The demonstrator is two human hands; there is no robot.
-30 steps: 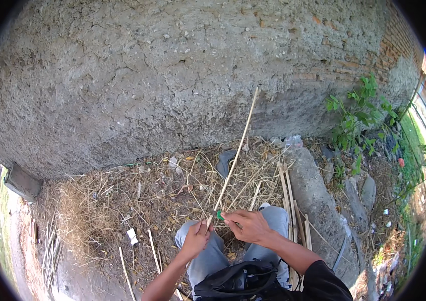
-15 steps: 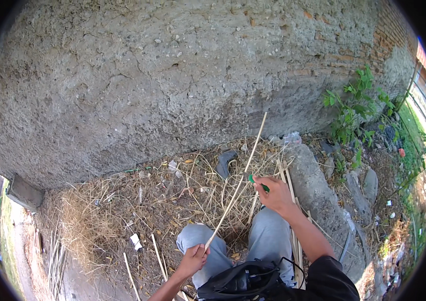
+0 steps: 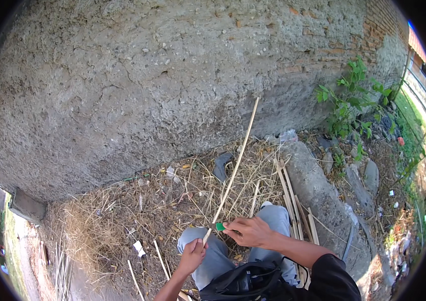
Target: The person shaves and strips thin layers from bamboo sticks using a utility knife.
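A long, thin, pale wooden strip [image 3: 237,164] slants up and away from my left hand [image 3: 192,255], whose fingers are closed around its near end. Its far tip stands in front of the wall. My right hand [image 3: 248,232] is closed on a small green tool [image 3: 220,227], held right beside the strip a short way above my left hand. Most of the tool is hidden by my fingers, and its kind cannot be made out. Both hands are over my bent knees, in grey-blue trousers [image 3: 272,220]. A black bag [image 3: 240,282] lies at my lap.
A rough plastered wall [image 3: 137,95] rises ahead. Dry straw-like shavings [image 3: 90,233] litter the ground. More pale strips [image 3: 288,195] lie beside my right leg, others [image 3: 161,258] to the left. A concrete ledge [image 3: 308,175] and a leafy plant [image 3: 351,100] are at the right.
My right hand has come down and left along the strip with the green tool, from near its middle to close above my left hand. The left hand keeps its hold.
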